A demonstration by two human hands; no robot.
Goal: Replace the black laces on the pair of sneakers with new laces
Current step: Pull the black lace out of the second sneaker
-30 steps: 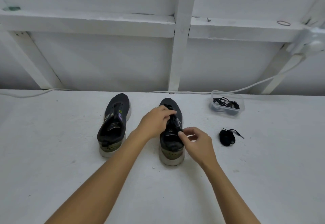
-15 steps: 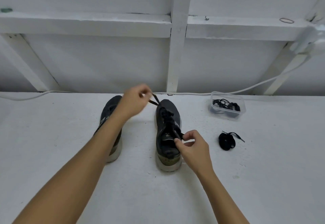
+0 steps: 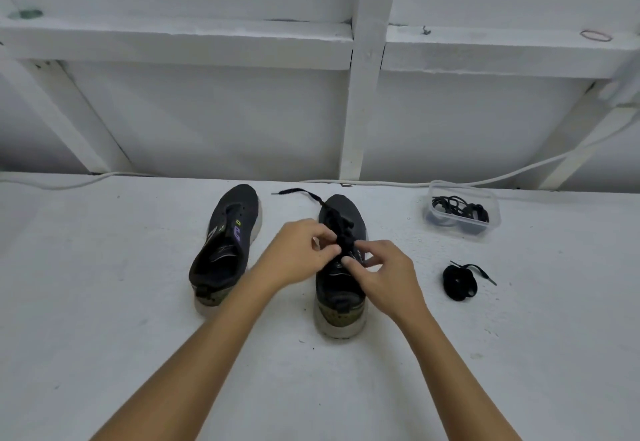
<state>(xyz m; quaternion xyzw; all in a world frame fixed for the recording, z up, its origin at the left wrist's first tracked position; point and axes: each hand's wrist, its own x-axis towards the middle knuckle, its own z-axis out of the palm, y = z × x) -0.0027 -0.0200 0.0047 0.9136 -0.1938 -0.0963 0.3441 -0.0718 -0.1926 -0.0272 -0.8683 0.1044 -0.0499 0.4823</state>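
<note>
The white table [image 3: 104, 354] is filling the lower half of the frame, carrying both sneakers heel-toward-viewer so the lacing faces the person. The left sneaker [image 3: 225, 250], left of centre, is sitting with no lace showing in its eyelets, while the right sneaker [image 3: 341, 288], at centre, is carrying a black lace [image 3: 301, 194] whose free end is trailing toward the upper left of its toe. A clear container [image 3: 462, 212] of dark laces is waiting at right, with a coiled lace [image 3: 459, 283] below it, likely kept within reach. Both forearms are converging over the tongue: the left hand [image 3: 298, 257] and right hand [image 3: 384, 270] are each pinching the lace, fingers curled.
</note>
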